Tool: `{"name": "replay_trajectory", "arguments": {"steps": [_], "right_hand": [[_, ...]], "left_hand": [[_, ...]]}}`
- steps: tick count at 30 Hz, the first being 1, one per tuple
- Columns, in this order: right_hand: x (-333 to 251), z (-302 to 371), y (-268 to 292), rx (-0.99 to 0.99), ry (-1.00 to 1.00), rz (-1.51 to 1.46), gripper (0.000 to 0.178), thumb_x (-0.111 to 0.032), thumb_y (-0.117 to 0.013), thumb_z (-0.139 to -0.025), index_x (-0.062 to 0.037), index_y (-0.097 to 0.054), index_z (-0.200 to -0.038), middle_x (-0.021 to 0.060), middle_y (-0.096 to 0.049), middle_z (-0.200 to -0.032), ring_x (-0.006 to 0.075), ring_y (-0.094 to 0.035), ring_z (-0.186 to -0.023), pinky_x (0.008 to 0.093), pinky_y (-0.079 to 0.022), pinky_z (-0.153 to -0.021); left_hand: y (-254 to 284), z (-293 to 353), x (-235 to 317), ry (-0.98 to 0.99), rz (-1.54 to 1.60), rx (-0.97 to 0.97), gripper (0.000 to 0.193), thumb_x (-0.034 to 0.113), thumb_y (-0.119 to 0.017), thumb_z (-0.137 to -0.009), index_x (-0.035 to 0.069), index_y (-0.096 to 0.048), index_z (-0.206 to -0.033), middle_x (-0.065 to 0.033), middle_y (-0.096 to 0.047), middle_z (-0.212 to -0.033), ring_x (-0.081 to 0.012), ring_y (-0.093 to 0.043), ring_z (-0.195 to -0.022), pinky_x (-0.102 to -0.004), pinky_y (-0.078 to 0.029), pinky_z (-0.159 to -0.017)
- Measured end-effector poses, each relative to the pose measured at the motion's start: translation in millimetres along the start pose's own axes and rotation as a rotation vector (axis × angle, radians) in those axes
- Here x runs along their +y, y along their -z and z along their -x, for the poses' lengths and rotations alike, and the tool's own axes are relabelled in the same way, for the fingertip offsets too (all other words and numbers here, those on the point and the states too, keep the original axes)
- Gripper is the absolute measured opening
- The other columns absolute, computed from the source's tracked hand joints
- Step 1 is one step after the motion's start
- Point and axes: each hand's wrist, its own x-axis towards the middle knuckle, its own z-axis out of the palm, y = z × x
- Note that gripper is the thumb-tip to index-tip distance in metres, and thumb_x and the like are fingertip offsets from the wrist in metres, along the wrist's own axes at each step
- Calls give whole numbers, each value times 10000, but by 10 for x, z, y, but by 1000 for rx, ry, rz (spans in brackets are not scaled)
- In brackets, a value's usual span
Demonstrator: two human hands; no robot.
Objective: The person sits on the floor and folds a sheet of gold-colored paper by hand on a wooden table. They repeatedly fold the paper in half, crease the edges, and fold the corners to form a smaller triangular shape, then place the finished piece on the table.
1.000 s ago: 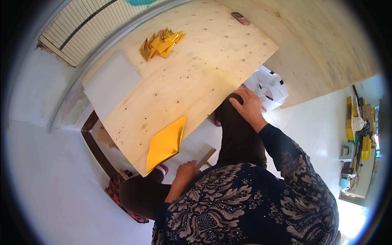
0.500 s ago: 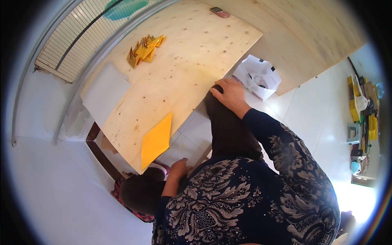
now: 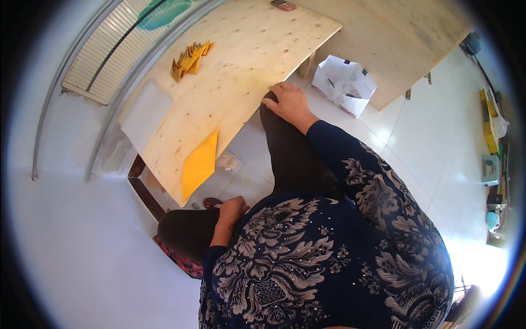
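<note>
My right hand (image 3: 290,102) rests on my right knee beside the table edge, fingers laid over the dark trouser cloth and holding nothing. Over my lap, close to my body, is my left hand (image 3: 234,208), its fingers loosely curled; I see nothing in it. A flat yellow paper diamond (image 3: 200,167) lies at the near edge of the wooden table (image 3: 241,71), its right side reaching the edge. Farther back sits a cluster of folded gold paper pieces (image 3: 192,59). A pale grey sheet (image 3: 147,112) lies on the table's left side.
A white paper bag (image 3: 345,85) stands open on the tiled floor right of the table. A phone (image 3: 283,5) lies at the table's far end. A large wooden board (image 3: 383,44) is beyond the bag. A grey stool (image 3: 490,170) and assorted goods are at the far right.
The view has shifted, and my right leg has swung a little left with my right hand still on its knee. My left leg shows more. My left hand's fingers look more curled.
</note>
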Motion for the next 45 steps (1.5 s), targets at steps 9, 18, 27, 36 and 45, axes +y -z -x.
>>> {"name": "replay_trajectory", "arguments": {"steps": [9,18,27,36,45], "right_hand": [[182,129,124,-17,-6,-34,454,-375,-660,-866,-92,-631,-1219,134,-599,-1237,330,-556,-1156,444,-436,-981],[95,859,343,-23,82,45,600,-328,-674,-877,-52,-511,-1384,159,-373,-1524,367,-317,-1420,473,-304,-1122],[-455,1468,603,-360,480,-159,342,-196,-729,-804,-95,-659,-1124,55,-675,-999,214,-621,-1021,387,-401,-1004],[-444,1460,633,-378,528,-254,286,-190,-739,-796,-101,-686,-1063,56,-678,-931,232,-632,-921,375,-434,-940],[55,740,565,85,89,-153,421,-171,-734,-829,-43,-636,-1218,155,-568,-1309,359,-508,-1249,449,-389,-1054]], "left_hand": [[-71,-95,-36,73,42,104,249,299,-674,-827,57,-624,-859,-200,-676,-848,-418,-644,-823,-528,-496,-717],[1037,355,61,116,289,663,216,289,-648,-899,75,-674,-910,-204,-665,-829,-395,-652,-794,-438,-523,-705],[1100,959,120,256,467,988,113,133,-656,-902,23,-673,-923,-124,-677,-828,-224,-663,-727,-316,-527,-697],[251,916,675,119,428,416,131,158,-681,-865,33,-671,-902,-165,-677,-812,-305,-675,-759,-355,-529,-690],[208,-376,-87,104,-107,-226,220,232,-736,-795,33,-676,-863,-146,-701,-805,-292,-693,-783,-402,-537,-711]]}}
